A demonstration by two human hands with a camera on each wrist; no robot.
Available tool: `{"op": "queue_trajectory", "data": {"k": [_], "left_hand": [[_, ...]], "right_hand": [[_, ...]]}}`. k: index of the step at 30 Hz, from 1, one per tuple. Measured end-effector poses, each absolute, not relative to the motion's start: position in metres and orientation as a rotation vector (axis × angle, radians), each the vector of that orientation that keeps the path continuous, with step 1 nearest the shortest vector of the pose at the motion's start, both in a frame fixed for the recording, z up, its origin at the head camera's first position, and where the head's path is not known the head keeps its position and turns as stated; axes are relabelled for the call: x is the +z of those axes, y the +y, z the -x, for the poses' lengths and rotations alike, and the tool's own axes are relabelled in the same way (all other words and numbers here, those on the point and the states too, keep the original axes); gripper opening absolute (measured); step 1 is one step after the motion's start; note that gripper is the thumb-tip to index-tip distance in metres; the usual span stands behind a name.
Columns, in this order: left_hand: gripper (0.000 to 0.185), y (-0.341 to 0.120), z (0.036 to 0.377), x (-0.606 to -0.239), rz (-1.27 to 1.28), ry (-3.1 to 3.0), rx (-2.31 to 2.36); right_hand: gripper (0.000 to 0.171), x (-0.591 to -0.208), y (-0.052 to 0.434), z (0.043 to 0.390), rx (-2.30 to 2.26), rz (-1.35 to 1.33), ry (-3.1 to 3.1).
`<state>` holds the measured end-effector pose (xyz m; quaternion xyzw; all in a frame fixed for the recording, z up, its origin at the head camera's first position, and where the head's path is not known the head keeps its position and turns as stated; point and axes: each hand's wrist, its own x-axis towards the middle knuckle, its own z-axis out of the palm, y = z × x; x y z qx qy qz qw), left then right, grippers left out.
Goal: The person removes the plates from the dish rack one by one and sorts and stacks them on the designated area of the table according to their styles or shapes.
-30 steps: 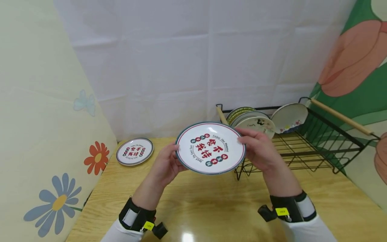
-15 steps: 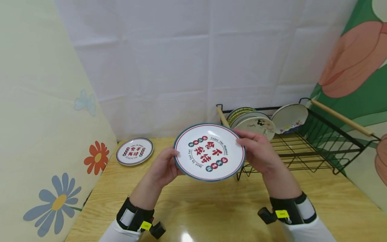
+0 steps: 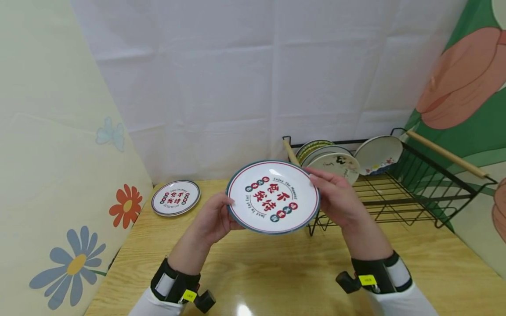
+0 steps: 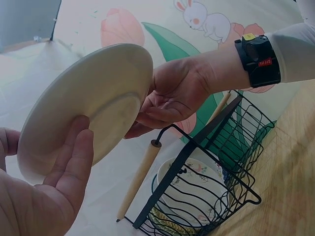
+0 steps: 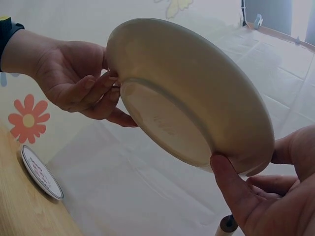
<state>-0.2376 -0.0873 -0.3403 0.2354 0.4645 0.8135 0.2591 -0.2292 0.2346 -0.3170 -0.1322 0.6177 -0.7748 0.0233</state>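
Note:
Held up above the table is a white plate (image 3: 272, 197) with a teal rim, a thin red ring and red and teal lettering. My left hand (image 3: 213, 218) pinches its left edge, the thumb over the rim and fingers beneath. At the opposite edge my right hand (image 3: 336, 195) grips it the same way. Both wrist views show the plate's plain underside (image 4: 110, 105), with fingertips of each hand against it. A similar lettered plate (image 3: 176, 198) lies on the table at the left, seemingly on top of another one.
A black wire dish rack (image 3: 399, 197) with wooden handles (image 3: 446, 153) stands at the right. Several plates lean in its left part, a cream one (image 3: 336, 166) in front, and a floral plate (image 3: 379, 151) leans farther right. A white cloth (image 3: 213, 87) hangs behind the wooden table (image 3: 253, 272).
The held plate has turned slightly clockwise and tilted a little more toward the head camera, with the left hand shifting slightly left. Both hands keep their hold; the rack and the other plates stay put.

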Motion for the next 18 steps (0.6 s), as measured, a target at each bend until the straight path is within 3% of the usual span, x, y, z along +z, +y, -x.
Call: {"op": "queue_trajectory", "data": {"k": [7, 18], "left_hand": [[0.05, -0.087, 0.2372, -0.3391, -0.654, 1.281, 2.201], [0.047, -0.0948, 0.2403, -0.3341, -0.648, 1.343, 2.279]], "right_hand": [[0.029, -0.3162, 0.2337, 0.2272, -2.441, 0.424, 1.864], [0.038, -0.3169, 0.2331, 0.2278, -2.481, 0.68, 1.574]]}}
